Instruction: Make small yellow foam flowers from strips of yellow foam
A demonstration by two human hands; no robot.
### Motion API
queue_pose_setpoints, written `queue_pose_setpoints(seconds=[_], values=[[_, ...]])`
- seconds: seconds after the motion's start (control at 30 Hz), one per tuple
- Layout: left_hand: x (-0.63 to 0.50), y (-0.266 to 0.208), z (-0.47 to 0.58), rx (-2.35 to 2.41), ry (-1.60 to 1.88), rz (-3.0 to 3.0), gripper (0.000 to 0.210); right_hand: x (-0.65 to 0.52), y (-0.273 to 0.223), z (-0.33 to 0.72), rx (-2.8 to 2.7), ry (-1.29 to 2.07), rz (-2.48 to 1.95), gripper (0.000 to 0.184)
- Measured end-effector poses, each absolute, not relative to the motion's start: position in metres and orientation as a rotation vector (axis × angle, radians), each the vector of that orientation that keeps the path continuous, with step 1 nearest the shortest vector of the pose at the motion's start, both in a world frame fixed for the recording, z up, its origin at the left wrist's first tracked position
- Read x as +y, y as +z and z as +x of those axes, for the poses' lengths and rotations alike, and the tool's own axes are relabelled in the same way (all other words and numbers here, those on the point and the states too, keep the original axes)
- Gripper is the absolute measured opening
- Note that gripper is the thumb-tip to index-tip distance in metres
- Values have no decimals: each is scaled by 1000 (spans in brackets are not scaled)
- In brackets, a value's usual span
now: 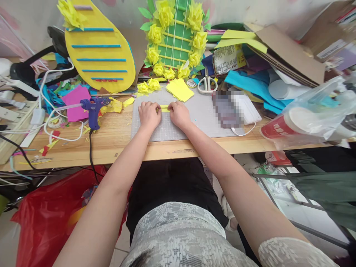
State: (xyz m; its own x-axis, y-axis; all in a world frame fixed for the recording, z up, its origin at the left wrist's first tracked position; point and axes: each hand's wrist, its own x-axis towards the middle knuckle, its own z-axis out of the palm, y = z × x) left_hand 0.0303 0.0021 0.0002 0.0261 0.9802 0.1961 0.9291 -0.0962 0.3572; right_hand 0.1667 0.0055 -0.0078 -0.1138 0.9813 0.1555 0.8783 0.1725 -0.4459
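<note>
Both hands meet over a grey cutting mat (204,118) on the wooden desk. Between them is a narrow yellow piece of paper (165,108), which looks folded. My left hand (149,114) has its fingers closed on the left end of that paper, and my right hand (179,114) pinches the right end; the fingertips partly hide it. Just behind the hands lies a stack of yellow paper squares (180,89). Yellow paper flowers (148,86) sit beside the stack, to its left.
A blue glue gun (94,111) stands at left, near pink paper (76,100). White-handled scissors (207,83), a white power bank (246,107) and a bagged cup (278,124) are to the right. Behind stand a yellow board (97,52) with blue strips and a green flowered board (176,40).
</note>
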Motion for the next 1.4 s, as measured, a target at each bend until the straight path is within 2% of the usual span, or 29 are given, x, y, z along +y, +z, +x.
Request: queue_pose_setpoints(seconds=[0.2,0.4,0.7,0.83,1.03,1.4], values=[[2,-2,40,2068,619,2174,22,5,-5,165,-2030,363,-1767,32],[1,1,40,2010,690,2075,11,6,-5,166,-2014,392,-1739,30],[10,2,26,2017,771,2043,28,7,-5,170,-2006,436,-1712,31],[20,0,25,1998,774,1990,16,8,-9,172,-1995,438,-1675,28],[20,-2,25,1924,694,2042,13,15,-13,174,-1891,311,-1620,24],[21,-2,22,1843,725,2043,23,21,-13,173,-2010,421,-1557,34]])
